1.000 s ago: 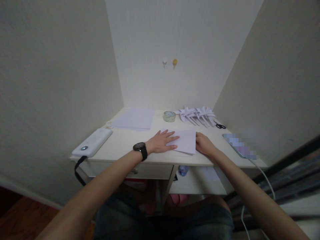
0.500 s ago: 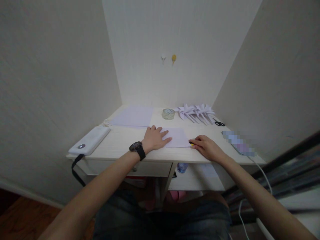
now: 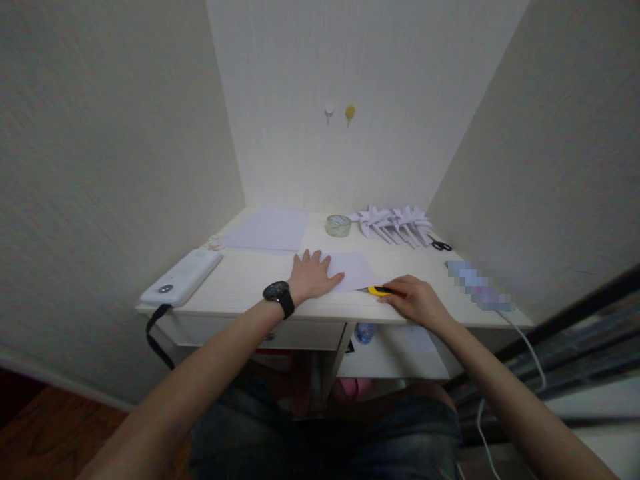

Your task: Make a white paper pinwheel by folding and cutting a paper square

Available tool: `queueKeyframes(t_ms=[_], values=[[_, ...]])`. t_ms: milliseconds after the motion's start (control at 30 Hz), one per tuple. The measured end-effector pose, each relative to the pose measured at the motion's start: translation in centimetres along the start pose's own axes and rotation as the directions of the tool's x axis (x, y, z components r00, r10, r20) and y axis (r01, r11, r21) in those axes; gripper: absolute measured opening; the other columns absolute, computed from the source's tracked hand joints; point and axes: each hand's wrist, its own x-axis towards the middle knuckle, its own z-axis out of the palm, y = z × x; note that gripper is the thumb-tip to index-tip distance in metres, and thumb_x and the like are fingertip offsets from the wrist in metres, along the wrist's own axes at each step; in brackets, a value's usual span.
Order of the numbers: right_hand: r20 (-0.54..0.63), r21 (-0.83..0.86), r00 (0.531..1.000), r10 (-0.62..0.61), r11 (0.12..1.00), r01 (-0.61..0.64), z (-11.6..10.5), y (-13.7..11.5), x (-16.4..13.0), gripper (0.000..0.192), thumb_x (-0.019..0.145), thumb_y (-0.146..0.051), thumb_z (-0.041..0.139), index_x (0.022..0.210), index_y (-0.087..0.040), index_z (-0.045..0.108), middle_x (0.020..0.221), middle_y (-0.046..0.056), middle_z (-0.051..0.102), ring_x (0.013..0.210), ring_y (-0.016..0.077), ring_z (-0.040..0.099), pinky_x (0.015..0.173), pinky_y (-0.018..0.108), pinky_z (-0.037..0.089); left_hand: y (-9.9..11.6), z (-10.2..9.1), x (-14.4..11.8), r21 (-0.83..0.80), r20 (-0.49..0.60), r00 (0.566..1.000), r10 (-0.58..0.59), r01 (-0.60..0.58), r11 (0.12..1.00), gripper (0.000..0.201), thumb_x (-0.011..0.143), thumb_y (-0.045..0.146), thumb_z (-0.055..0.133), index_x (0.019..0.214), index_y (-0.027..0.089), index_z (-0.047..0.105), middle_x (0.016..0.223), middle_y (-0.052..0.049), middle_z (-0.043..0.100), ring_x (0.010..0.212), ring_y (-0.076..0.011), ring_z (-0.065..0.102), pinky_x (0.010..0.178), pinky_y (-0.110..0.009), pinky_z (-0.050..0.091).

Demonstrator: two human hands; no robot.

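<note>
A folded-looking sheet of white paper (image 3: 353, 268) lies flat near the front of the white desk (image 3: 240, 283). My left hand (image 3: 311, 275), a black watch on its wrist, presses on the paper's left part with its fingers spread. My right hand (image 3: 411, 299) is closed around a yellow and black utility knife (image 3: 379, 291) by the paper's front right corner. The knife points left, its blade at the paper's near edge; whether the blade lies between paper layers I cannot tell.
Behind stand a roll of clear tape (image 3: 339, 226) and several paper pinwheels (image 3: 393, 223). Black-handled scissors (image 3: 441, 245) and a phone (image 3: 477, 283) with a cable are at right. More white paper (image 3: 267, 229) lies back left, a white power bank-like device (image 3: 183, 278) front left.
The knife now shows more of its yellow body and blade, and it has moved left along the paper's near edge. My left hand stays on the paper, fingers spread wider.
</note>
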Motion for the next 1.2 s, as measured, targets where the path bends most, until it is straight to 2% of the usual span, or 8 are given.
queueKeyframes(t_ms=[233,333,467,667,800,933,1067,1200], values=[[-0.014,0.004,1.000,0.013,1.000,-0.012,1.1,-0.8,1.1,0.022,0.083,-0.032,0.071,0.101,-0.022,0.077,0.096,0.006,0.078,0.091,0.0240,0.069,0.081,0.035,0.054,0.0,0.0,0.1,-0.054,0.102,0.995,0.020,-0.014,0.998,0.075,0.086,0.079,0.017,0.147,0.042,0.041,0.155,-0.009,0.038,0.137,-0.0505,0.031,0.104,-0.070,0.020],[-0.015,0.024,1.000,0.003,1.000,-0.003,1.2,-1.0,1.4,0.021,0.083,-0.031,0.070,0.101,-0.023,0.077,0.097,0.005,0.078,0.092,0.0236,0.069,0.084,0.035,0.053,-0.1,-0.1,0.2,-0.073,0.131,0.991,0.025,-0.015,0.997,0.076,0.086,0.080,0.017,0.148,0.043,0.039,0.158,-0.008,0.034,0.141,-0.0500,0.026,0.106,-0.072,0.017],[-0.010,0.029,0.998,0.067,0.997,-0.067,0.8,-1.5,1.1,0.025,0.085,-0.031,0.066,0.105,-0.021,0.076,0.100,0.007,0.077,0.092,0.0239,0.068,0.083,0.036,0.053,-0.6,-0.5,0.3,-0.105,0.153,0.987,0.037,-0.021,0.994,0.078,0.085,0.081,0.015,0.148,0.043,0.038,0.159,-0.007,0.032,0.142,-0.0491,0.026,0.107,-0.071,0.018],[-0.004,-0.021,0.978,0.209,0.978,-0.209,0.2,-1.8,0.3,0.031,0.081,-0.038,0.068,0.103,-0.017,0.075,0.102,0.009,0.075,0.093,0.0268,0.066,0.083,0.038,0.052,-1.9,-0.7,0.0,-0.170,0.185,0.972,0.146,-0.115,0.979,0.072,0.088,0.078,0.013,0.150,0.047,0.032,0.163,-0.004,0.024,0.147,-0.0447,0.018,0.109,-0.073,0.011],[0.013,0.039,0.979,0.201,0.979,-0.202,0.6,-0.9,0.3,0.025,0.083,-0.036,0.066,0.098,-0.020,0.077,0.100,0.008,0.075,0.091,0.0255,0.066,0.082,0.037,0.052,-2.0,-0.1,0.0,-0.178,0.195,0.964,0.182,-0.147,0.973,0.068,0.090,0.076,0.015,0.150,0.048,0.031,0.163,-0.001,0.023,0.148,-0.0420,0.016,0.110,-0.073,0.005],[0.011,0.092,0.982,0.187,0.978,-0.188,1.0,-0.1,0.4,0.024,0.083,-0.037,0.066,0.099,-0.023,0.078,0.099,0.008,0.075,0.089,0.0248,0.067,0.081,0.037,0.053,-2.1,-0.1,0.3,-0.180,0.205,0.960,0.193,-0.156,0.971,0.068,0.090,0.076,0.016,0.149,0.048,0.031,0.163,0.000,0.023,0.148,-0.0410,0.017,0.111,-0.071,0.007],[0.012,0.089,0.975,0.223,0.971,-0.223,1.3,0.1,0.6,0.025,0.082,-0.037,0.068,0.100,-0.025,0.079,0.101,0.007,0.076,0.090,0.0251,0.068,0.083,0.038,0.053,-2.5,-0.3,0.5,-0.173,0.201,0.955,0.220,-0.187,0.967,0.065,0.091,0.074,0.016,0.148,0.049,0.034,0.162,0.002,0.027,0.147,-0.0382,0.023,0.112,-0.066,0.014],[0.014,0.137,0.956,0.294,0.946,-0.293,1.3,0.0,0.7,0.029,0.078,-0.038,0.072,0.101,-0.022,0.079,0.102,0.008,0.076,0.092,0.0256,0.069,0.085,0.037,0.054,-2.8,0.1,0.8,-0.175,0.184,0.957,0.226,-0.195,0.965,0.063,0.095,0.068,0.011,0.150,0.046,0.031,0.162,0.005,0.026,0.148,-0.0352,0.022,0.114,-0.064,0.012]])
